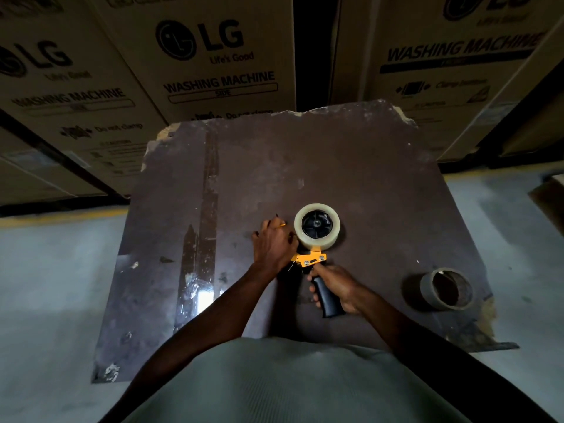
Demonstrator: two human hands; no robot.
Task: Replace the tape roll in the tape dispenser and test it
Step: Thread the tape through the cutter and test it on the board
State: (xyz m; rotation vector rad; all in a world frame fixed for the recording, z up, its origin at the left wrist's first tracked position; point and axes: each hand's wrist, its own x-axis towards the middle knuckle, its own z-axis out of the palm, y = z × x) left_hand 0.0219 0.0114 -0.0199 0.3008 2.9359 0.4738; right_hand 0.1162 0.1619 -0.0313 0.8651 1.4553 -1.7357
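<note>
**Head view: dispenser held on the board**

Head view: the right hand (337, 285) grips the tape dispenser (317, 261) by its black handle, tape roll (316, 225) mounted. The left hand (273, 242), fingers curled, pinches beside the roll; what it holds is unclear. 1 empty core (446, 289) lies at the right of the board (366, 166).

Both bare forearms reach forward from the bottom of the view and converge toward the middle. The left hand (273, 242) lies back-up, wrist nearly straight, its fingers bent downward with the tips hidden beneath the knuckles; whether they pinch anything cannot be told. The right hand (334, 285) sits just nearer the body and beside the left, well short of touching it. Its fingers and thumb are wrapped round the black plastic handle of a yellow tape dispenser (328, 296), knuckles turned to the left, wrist slightly cocked outward.
</note>
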